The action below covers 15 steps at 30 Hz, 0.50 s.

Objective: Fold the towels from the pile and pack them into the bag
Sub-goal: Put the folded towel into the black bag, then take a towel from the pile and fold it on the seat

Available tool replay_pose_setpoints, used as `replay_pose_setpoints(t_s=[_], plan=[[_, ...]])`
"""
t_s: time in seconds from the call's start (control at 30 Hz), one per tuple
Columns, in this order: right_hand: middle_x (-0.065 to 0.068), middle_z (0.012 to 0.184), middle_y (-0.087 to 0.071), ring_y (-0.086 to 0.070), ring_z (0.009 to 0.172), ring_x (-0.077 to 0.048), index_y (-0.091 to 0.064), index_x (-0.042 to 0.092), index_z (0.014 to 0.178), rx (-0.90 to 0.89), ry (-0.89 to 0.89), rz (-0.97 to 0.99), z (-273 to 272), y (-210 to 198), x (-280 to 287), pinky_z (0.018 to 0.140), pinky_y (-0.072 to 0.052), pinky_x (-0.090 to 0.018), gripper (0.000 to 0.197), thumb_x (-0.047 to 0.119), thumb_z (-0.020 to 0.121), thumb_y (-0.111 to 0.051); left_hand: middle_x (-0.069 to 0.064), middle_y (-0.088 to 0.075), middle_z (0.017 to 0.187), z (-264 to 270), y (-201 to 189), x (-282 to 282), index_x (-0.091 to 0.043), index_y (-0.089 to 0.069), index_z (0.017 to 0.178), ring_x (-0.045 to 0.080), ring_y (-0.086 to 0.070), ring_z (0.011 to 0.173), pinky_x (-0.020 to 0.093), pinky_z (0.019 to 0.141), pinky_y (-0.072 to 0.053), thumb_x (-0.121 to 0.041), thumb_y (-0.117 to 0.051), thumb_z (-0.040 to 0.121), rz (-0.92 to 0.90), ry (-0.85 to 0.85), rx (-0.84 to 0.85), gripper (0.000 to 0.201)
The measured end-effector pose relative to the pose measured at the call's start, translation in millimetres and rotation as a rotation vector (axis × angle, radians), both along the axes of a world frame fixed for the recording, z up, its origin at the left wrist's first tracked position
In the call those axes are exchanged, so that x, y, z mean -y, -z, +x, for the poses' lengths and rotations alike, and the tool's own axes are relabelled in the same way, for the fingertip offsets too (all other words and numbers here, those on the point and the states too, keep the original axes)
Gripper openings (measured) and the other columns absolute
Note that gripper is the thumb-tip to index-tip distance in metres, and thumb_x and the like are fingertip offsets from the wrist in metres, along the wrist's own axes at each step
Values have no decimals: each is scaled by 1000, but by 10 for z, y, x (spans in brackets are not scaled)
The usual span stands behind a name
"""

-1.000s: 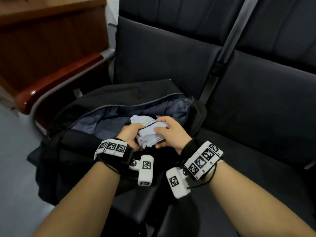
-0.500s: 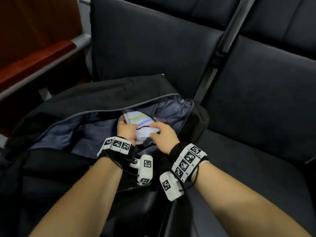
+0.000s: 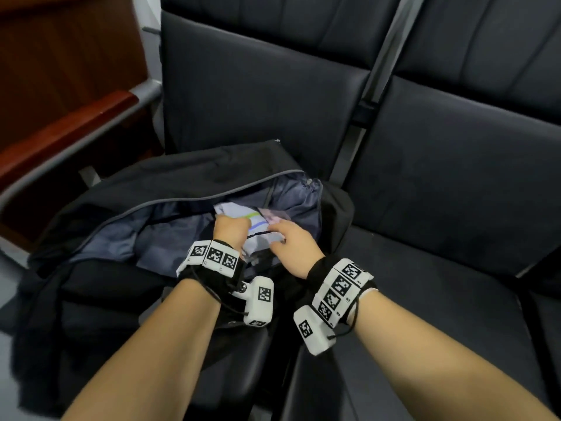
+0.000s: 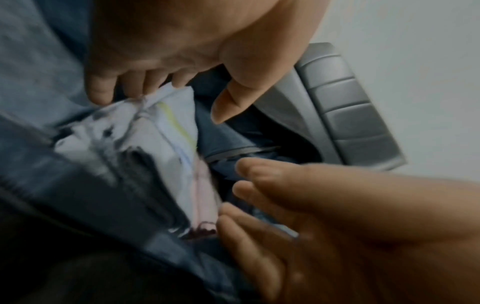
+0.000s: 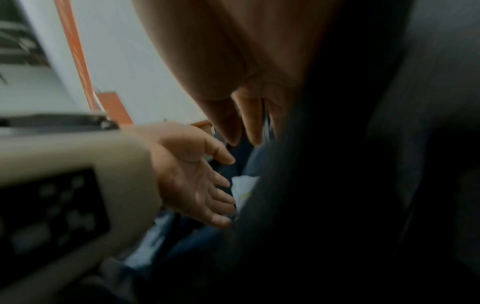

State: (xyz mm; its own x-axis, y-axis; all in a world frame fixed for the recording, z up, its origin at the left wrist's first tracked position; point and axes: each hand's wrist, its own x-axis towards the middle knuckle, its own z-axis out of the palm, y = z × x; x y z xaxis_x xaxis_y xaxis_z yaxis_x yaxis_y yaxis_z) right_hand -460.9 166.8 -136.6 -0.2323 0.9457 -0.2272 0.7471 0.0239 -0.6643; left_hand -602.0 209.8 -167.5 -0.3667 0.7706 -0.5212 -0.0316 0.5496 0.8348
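A folded white towel (image 3: 258, 223) with yellow, blue and pink stripes lies inside the open black bag (image 3: 182, 183), against its grey lining. My left hand (image 3: 229, 230) is at the towel's left end, and the left wrist view shows its fingers (image 4: 145, 86) straight, touching the towel (image 4: 176, 148) edge with the thumb apart. My right hand (image 3: 288, 241) rests at the towel's right side, fingers (image 4: 259, 185) extended beside the cloth. In the right wrist view my left hand (image 5: 207, 185) shows an open palm next to a sliver of towel (image 5: 242, 185).
The bag sits on a black padded seat. A second black seat (image 3: 440, 268) lies to the right, behind a metal divider (image 3: 364, 110). A wooden armrest (image 3: 66, 132) on a grey rail runs at the left, with grey floor (image 3: 6, 287) below it.
Both hands carried the towel forward and down into the bag. Their grip on it has loosened to straight fingers resting against the cloth.
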Motion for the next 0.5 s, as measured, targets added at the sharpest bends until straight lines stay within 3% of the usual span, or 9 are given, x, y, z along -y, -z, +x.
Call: replay_pose_setpoints(t_s=[0.1,0.2,0.27,0.5], plan=[[-5,126,-66,-62,114,-16,-67,10,124,-203,90,123,261,-306,308,104,-43,-26,34,4,91,-58,13,-58,128,124,-271,276,-8,-55,134,31,-57,120,41,107,-46,-1,-58,88,223,3,-119,46],[0,109,-73,-66,99,-9,-71,12,113,-267,148,226,759,-518,668,92,-47,-14,27,3,90,-62,10,-65,112,495,-574,616,-13,-64,111,23,-62,103,26,93,-48,6,-53,85,484,106,-191,34],[5,106,-72,-66,98,-6,-72,16,111,-252,197,255,1201,-598,939,90,-47,-14,26,4,91,-62,12,-68,107,858,-739,842,-16,-65,101,23,-64,96,31,91,-50,8,-53,82,590,208,-255,33],[10,104,-68,-62,94,-4,-69,23,114,-58,401,285,3003,-619,2010,86,-44,-15,28,12,89,-64,4,-66,105,2600,-840,1609,-20,-69,96,15,-62,95,25,88,-46,1,-57,85,588,692,-384,27]])
